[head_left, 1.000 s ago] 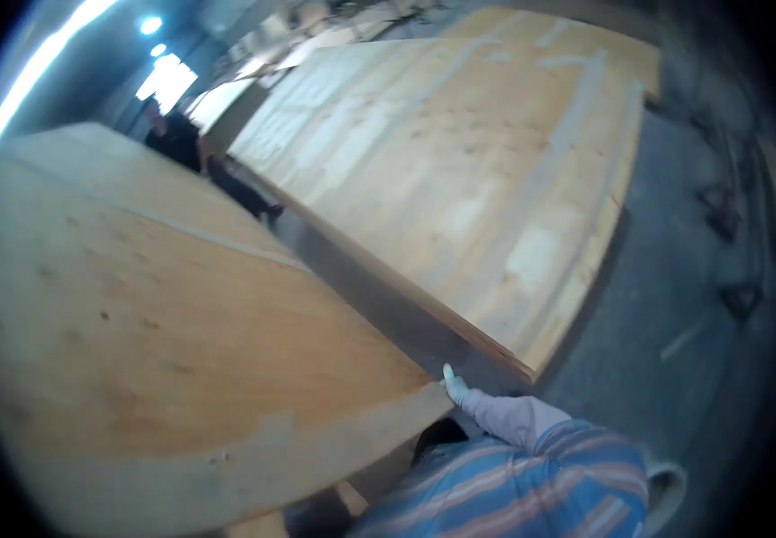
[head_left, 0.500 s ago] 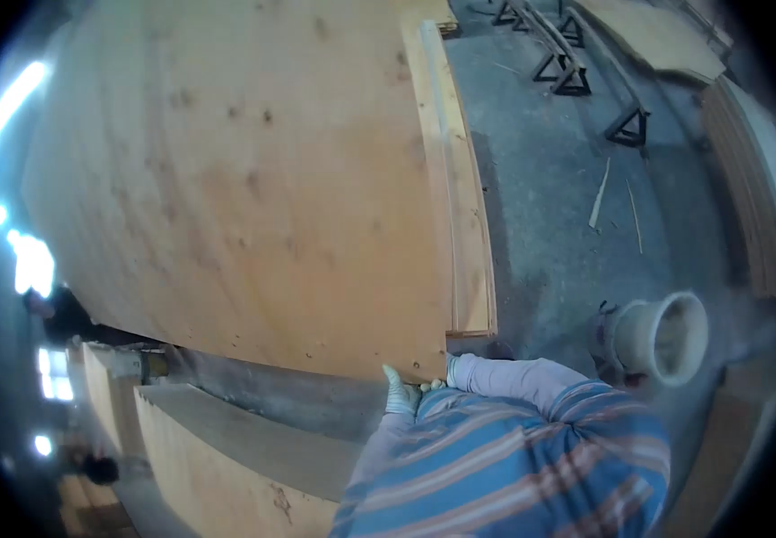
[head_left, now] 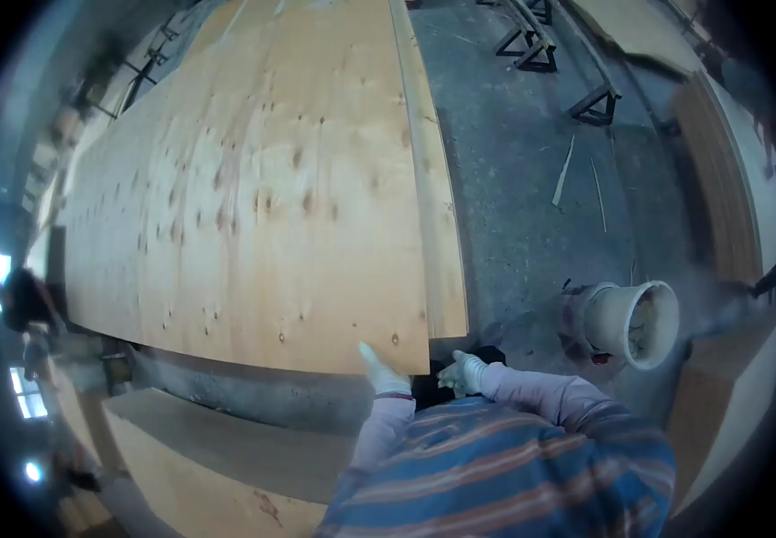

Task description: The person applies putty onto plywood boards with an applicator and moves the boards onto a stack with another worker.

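Observation:
A large plywood sheet [head_left: 262, 215] with knots fills the middle of the view, lying over another sheet [head_left: 446, 269] whose edge sticks out at the right. My left hand [head_left: 381, 369], in a pale glove, grips the near edge close to the corner. Its thumb lies on top, and the fingers are hidden. Just right of that corner is my right hand [head_left: 465, 371], also gloved, off the wood with its fingers partly spread and nothing in them.
A white bucket [head_left: 648, 325] lies tilted on the floor at right. Metal stands [head_left: 596, 106] and wood strips [head_left: 564, 172] are farther off. Stacked boards [head_left: 720, 170] line the right side. A wooden block [head_left: 200, 457] sits at lower left. Another person [head_left: 25, 300] is at the far left.
The top sheet now lies flatter, with its far end in view. My right hand has come off the corner and moved slightly right; my left hand still holds the edge.

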{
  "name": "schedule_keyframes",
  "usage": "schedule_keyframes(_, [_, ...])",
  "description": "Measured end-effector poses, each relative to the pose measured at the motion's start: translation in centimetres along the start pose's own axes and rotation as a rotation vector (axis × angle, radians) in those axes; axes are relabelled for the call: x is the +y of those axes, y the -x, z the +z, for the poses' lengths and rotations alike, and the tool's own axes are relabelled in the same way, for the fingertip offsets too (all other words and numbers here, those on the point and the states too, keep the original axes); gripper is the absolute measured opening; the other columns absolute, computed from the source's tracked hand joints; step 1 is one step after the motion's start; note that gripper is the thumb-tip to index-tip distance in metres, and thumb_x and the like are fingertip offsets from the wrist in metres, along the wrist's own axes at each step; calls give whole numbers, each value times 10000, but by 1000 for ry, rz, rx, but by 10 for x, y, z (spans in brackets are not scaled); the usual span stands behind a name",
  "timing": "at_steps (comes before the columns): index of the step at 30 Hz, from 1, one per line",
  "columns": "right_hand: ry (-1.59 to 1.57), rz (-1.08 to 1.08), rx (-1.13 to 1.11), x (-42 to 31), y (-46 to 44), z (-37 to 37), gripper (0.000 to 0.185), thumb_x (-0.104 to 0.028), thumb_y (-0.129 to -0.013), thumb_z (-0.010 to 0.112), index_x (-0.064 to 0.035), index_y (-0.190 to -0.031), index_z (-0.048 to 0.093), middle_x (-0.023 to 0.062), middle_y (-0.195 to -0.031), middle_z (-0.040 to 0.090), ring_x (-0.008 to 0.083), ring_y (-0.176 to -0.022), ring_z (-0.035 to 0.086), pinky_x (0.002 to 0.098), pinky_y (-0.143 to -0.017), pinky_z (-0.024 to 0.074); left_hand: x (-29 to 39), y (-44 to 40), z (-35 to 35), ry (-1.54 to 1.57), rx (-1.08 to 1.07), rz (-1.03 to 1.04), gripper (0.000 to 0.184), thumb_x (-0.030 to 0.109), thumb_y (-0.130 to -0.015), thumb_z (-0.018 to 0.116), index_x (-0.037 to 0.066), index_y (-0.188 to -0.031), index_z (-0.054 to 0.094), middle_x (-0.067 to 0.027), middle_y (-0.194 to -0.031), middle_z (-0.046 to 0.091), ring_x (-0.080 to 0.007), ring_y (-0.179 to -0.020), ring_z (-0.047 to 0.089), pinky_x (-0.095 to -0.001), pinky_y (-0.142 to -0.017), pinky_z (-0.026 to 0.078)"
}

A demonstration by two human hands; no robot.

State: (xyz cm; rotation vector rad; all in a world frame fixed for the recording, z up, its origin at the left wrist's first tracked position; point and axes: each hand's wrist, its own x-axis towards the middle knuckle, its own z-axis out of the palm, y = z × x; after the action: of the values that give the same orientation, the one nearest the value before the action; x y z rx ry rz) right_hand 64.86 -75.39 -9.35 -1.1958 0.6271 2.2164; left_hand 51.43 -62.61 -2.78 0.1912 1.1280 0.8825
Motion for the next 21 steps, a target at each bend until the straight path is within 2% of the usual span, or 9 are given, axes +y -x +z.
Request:
schedule_keyframes(2, [49,-28,65,-3,10,-31,751,-569,-976,198,40,-1298,496,233,-1222,594,282,-956,588,373,-686,466,2,-5,20,-24,122,18,776,634,-882,545,111,-1433,387,-94,-1447,430,-307,-1263,475,-486,-1055,415])
schedule_keyframes(6, [-29,-306,266,4,36,-79,657,-508,-984,262,18,-1292,506,252,-1299,549,348,-1041,572,461,-828,469,5,-2,54,-102,362,21,778,620,-871,579,98,-1421,402,-102,-1398,485,-300,-1213,515,-473,-1022,448])
schedule_keyframes(9, [-333,-571,332,31,18,-124,635,-502,-1000,266,38,-1102,583,233,-855,659,357,-676,618,403,-546,497,-3,-24,54,-51,300,70,785,628,-864,584,77,-1399,422,-119,-1342,536,-298,-1149,560,-473,-992,469])
schedule_keyframes(10, [-540,-550,343,38,8,-139,642,-515,-1000,271,39,-1075,587,223,-811,661,361,-629,610,420,-530,497,-7,-31,61,-120,477,118,770,635,-858,586,111,-1400,427,-134,-1317,560,-310,-1104,590,-473,-963,488])
schedule_keyframes(13, [-633,-620,371,84,-19,-185,681,-572,-990,245,9,-1082,588,226,-810,650,343,-653,606,406,-600,509,-9,-24,71,-202,716,71,776,672,-845,566,156,-1407,428,-135,-1394,500,-302,-1213,524,-454,-1027,437])
schedule_keyframes(14, [-219,-944,308,98,-42,-217,672,-570,-989,256,8,-1079,588,224,-802,648,344,-646,605,410,-593,508,-9,-19,71,-194,737,62,791,688,-843,547,160,-1418,419,-131,-1424,464,-295,-1259,474,-445,-1053,400])
schedule_keyframes(16, [-425,-710,342,93,-2,-205,609,-512,-989,301,7,-1070,610,210,-812,664,321,-681,632,404,-600,507,-5,-21,76,-167,735,58,821,720,-840,509,169,-1439,401,-125,-1485,392,-282,-1351,373,-427,-1106,326])
schedule_keyframes(19, [-153,-741,513,75,70,-208,479,-412,-980,387,-8,-1014,640,174,-791,671,287,-711,657,387,-604,501,-2,-9,57,-420,621,-49,787,718,-873,446,185,-1451,406,-130,-1517,354,-284,-1389,343,-431,-1131,293])
schedule_keyframes(21, [-146,-807,492,60,111,-246,399,-339,-990,374,-35,-885,612,138,-769,664,279,-656,632,384,-593,495,-19,-37,22,-371,552,383,827,662,-888,501,6,-1390,449,-127,-1313,570,-243,-1156,546,-396,-1026,408])
